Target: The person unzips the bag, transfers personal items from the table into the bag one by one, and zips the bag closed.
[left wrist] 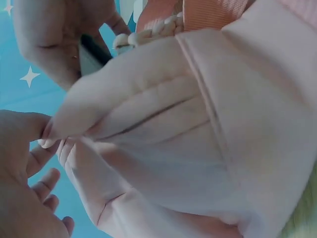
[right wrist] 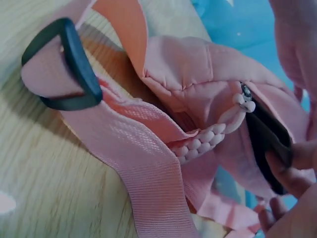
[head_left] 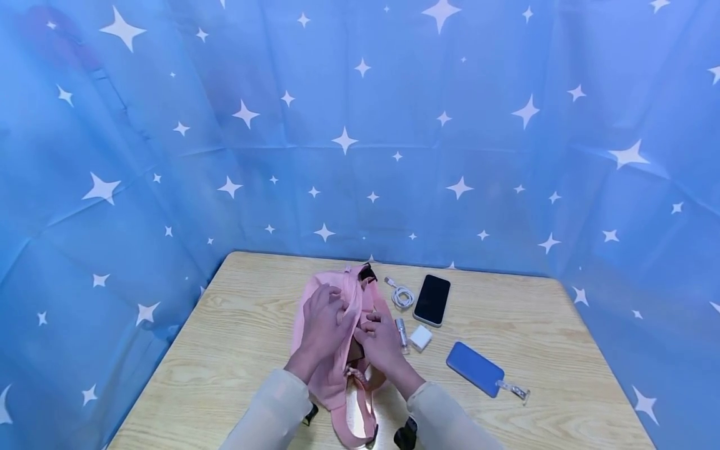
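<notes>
A pink bag (head_left: pixel 323 375) with webbing straps lies on the table, its zipped pocket part way open. My left hand (head_left: pixel 325 319) is on the bag's left side; in the left wrist view the thumb and a finger of this hand (left wrist: pixel 25 173) pinch the pink fabric at its edge. My right hand (head_left: pixel 382 344) is at the pocket opening. There, in the right wrist view, its fingers (right wrist: pixel 297 171) pinch a dark flat item (right wrist: pixel 270 136), partly inside the pocket; its kind is unclear. A braided cord (right wrist: pixel 203 141) hangs from the zipper pull.
Right of the bag lie a coiled white cable (head_left: pixel 402 297), a black-screened phone (head_left: pixel 432 300), a small clear-and-silver tube (head_left: pixel 402 334), a white charger block (head_left: pixel 420 337) and a blue flat case (head_left: pixel 475 369) with a clear strap. A starred blue curtain (head_left: pixel 394 125) surrounds the wooden table (head_left: pixel 225 325).
</notes>
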The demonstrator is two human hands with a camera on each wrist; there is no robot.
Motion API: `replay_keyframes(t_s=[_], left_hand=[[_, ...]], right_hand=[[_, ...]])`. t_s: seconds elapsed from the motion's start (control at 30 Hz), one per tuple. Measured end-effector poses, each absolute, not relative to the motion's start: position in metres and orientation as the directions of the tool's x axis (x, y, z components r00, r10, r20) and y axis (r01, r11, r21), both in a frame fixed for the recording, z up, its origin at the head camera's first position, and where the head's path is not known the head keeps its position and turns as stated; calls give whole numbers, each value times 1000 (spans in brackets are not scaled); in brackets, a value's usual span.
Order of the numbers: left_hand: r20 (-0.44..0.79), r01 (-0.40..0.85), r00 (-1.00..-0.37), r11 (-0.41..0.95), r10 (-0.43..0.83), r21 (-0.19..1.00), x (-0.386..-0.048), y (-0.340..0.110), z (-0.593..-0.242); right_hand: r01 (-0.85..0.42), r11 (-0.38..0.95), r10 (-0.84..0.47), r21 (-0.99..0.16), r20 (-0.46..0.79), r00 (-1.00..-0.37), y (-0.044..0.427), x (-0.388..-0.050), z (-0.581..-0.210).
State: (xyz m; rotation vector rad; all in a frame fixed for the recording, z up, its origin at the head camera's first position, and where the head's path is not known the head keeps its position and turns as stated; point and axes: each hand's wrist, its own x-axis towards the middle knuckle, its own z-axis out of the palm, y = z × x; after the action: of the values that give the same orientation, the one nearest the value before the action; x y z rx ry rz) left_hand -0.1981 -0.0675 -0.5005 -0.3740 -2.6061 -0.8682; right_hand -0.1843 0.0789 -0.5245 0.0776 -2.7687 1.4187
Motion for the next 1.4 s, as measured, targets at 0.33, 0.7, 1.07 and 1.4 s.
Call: replay_keyframes(t_s=[0.33,0.7,1.07,1.4], left_hand=[[346,177,-938,876,13,448,-167,-83,-517],[458,253,-888,868,33,428,-161,-89,-529],[460,292,-887,817,37,497,-161,-87,-524],[471,349,-879,772,74,530,-161,-82,-518]], right_hand=[[134,345,127,-929,-95,-987,77,-195,-524],[66,436,-23,-897,-85,-996,79,-186,-521],[12,457,-48,-890,-39,-998,79,-184,-522],[46,432,-1,-901,-51,-999,70,-184,-528]])
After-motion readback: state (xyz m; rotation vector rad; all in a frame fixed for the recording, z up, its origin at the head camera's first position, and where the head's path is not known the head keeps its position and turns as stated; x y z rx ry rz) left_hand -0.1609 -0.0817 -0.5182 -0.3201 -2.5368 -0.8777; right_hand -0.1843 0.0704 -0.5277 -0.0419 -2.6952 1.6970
